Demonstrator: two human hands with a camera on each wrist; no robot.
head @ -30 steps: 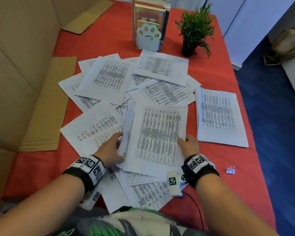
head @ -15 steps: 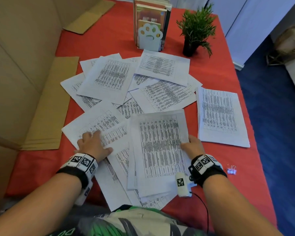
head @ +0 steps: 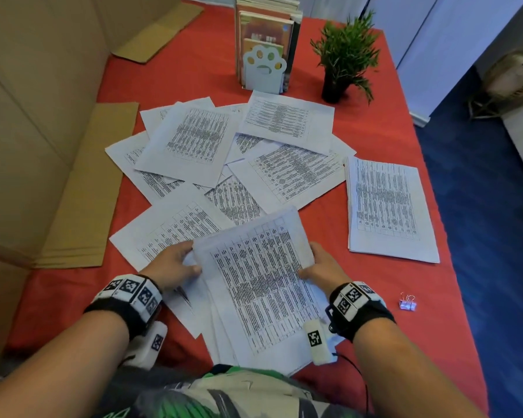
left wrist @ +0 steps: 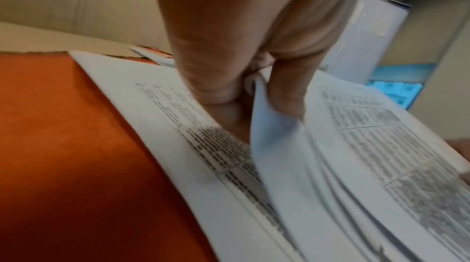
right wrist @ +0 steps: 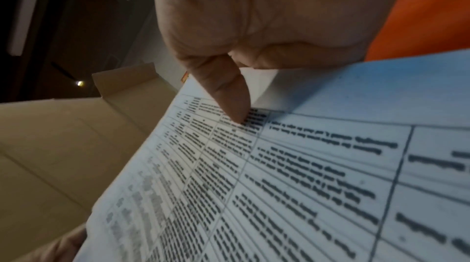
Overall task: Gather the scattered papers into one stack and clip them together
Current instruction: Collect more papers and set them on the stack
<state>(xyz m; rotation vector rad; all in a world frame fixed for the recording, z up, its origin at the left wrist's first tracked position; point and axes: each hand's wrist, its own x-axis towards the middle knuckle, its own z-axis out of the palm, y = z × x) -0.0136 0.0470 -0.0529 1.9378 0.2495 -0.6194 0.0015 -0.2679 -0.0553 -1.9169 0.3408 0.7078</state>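
A small bundle of printed sheets [head: 260, 285] is lifted at its far end above the red table [head: 375, 140], close to my body. My left hand [head: 175, 263] grips the bundle's left edge, thumb on top [left wrist: 287, 93] and fingers underneath. My right hand [head: 320, 267] holds the right edge, its thumb [right wrist: 226, 93] pressed on the top page [right wrist: 305, 176]. Several more printed papers [head: 200, 140] lie scattered and overlapping across the middle of the table. A separate neat stack [head: 387, 206] lies to the right. A small binder clip [head: 407, 303] sits near the right edge.
A row of books in a paw-shaped bookend [head: 264, 67] and a potted plant [head: 344, 58] stand at the back. Flat cardboard sheets [head: 85, 188] lie along the left, against a cardboard wall. The table's right edge drops to blue floor [head: 480, 206].
My left hand left the loose sheet on the left and took hold of the bundle's left edge. Both hands have raised the bundle's far end and turned it slightly.
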